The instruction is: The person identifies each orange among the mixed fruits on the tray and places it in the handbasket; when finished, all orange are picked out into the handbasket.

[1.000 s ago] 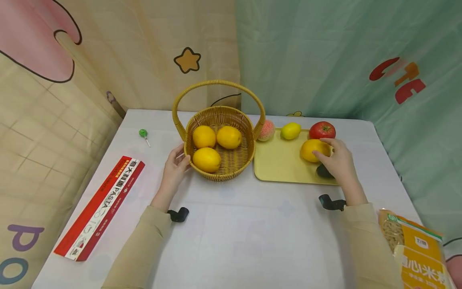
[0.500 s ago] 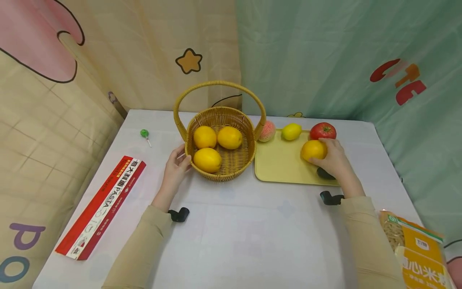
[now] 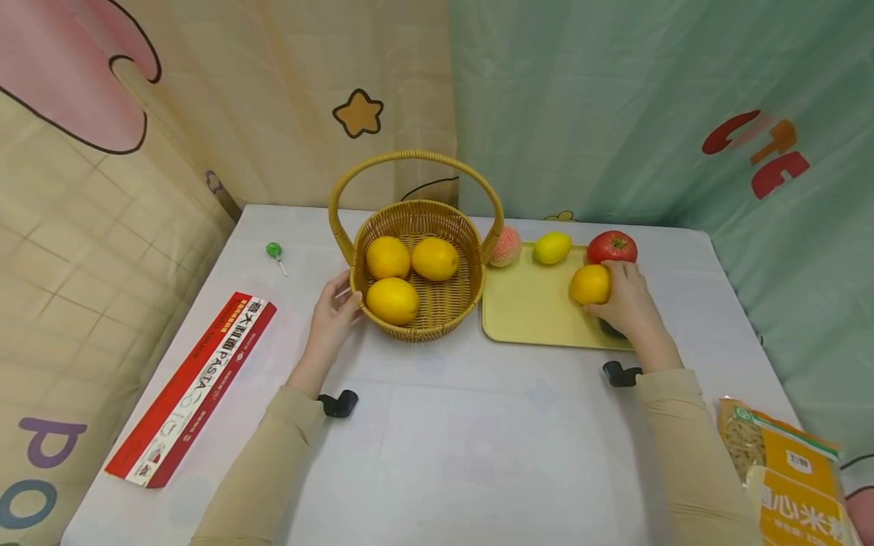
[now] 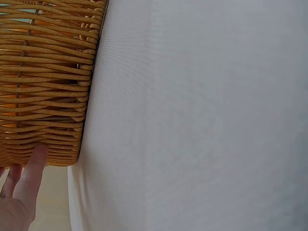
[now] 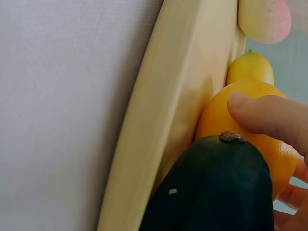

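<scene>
My left hand [image 3: 331,318] touches the left outer wall of a tall-handled wicker basket [image 3: 416,334]; in the left wrist view a straight finger [image 4: 33,168] lies against the weave. Three yellow-orange fruits [image 3: 392,301] lie inside the basket. On the right, my right hand [image 3: 630,305] holds an orange [image 3: 590,285] at the right part of a pale yellow tray [image 3: 526,311]. In the right wrist view the thumb [image 5: 264,113] presses on the orange. A dark green avocado [image 5: 211,178] lies beside it, partly hidden by my hand in the head view.
A red tomato [image 3: 612,247], a lemon [image 3: 552,248] and a pink peach [image 3: 505,247] are at the tray's back edge. To the left lie a green lollipop [image 3: 274,250] and a red pasta box [image 3: 191,390]. An orange food bag [image 3: 792,474] sits front right.
My right hand has closed in around the orange, which has turned slightly and now looks rounder from above. My left hand and the basket have kept their places.
</scene>
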Demonstrator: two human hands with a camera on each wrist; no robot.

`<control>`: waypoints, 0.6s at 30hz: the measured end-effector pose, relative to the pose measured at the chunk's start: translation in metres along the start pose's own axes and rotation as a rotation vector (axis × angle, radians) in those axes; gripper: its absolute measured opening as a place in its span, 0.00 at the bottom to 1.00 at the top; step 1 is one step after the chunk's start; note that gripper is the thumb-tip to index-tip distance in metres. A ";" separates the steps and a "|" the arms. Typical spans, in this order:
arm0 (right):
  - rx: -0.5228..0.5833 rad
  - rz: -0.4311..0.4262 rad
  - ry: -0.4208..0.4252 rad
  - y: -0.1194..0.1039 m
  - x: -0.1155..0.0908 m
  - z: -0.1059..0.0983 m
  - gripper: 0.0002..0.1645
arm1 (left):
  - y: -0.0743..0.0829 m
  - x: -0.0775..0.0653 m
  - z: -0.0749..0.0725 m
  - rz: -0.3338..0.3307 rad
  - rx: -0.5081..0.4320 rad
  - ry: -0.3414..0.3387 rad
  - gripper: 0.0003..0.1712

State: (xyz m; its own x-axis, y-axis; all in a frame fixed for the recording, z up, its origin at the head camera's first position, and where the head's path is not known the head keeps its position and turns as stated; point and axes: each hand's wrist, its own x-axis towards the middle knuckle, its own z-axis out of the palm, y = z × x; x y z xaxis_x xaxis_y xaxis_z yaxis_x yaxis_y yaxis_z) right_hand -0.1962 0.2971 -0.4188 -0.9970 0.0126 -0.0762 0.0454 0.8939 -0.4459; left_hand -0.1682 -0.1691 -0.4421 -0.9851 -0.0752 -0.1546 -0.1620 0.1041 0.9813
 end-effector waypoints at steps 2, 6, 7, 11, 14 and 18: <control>-0.006 -0.006 0.005 0.000 0.000 0.001 0.52 | 0.000 0.000 0.000 -0.006 0.006 0.001 0.33; -0.016 -0.012 0.021 0.001 0.000 0.003 0.53 | 0.000 -0.001 0.001 -0.013 0.022 0.004 0.33; -0.017 -0.016 0.027 0.002 0.000 0.003 0.53 | -0.001 -0.001 0.001 -0.011 0.019 0.005 0.33; -0.017 -0.038 0.057 0.004 -0.001 0.004 0.53 | -0.001 0.000 0.001 -0.007 0.008 0.006 0.32; 0.003 -0.066 0.089 0.004 -0.003 0.006 0.51 | -0.001 0.000 0.000 -0.005 0.000 0.005 0.32; 0.066 -0.114 0.141 -0.003 -0.006 0.007 0.50 | 0.000 0.000 0.000 -0.006 0.005 0.006 0.32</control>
State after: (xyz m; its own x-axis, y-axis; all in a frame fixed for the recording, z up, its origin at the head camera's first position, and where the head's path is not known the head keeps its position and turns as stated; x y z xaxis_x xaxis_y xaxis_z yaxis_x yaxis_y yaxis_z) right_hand -0.1896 0.2909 -0.4232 -0.9946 -0.0207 0.1020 -0.0694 0.8618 -0.5025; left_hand -0.1680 -0.1690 -0.4416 -0.9838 -0.0818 -0.1594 -0.1678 0.1081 0.9799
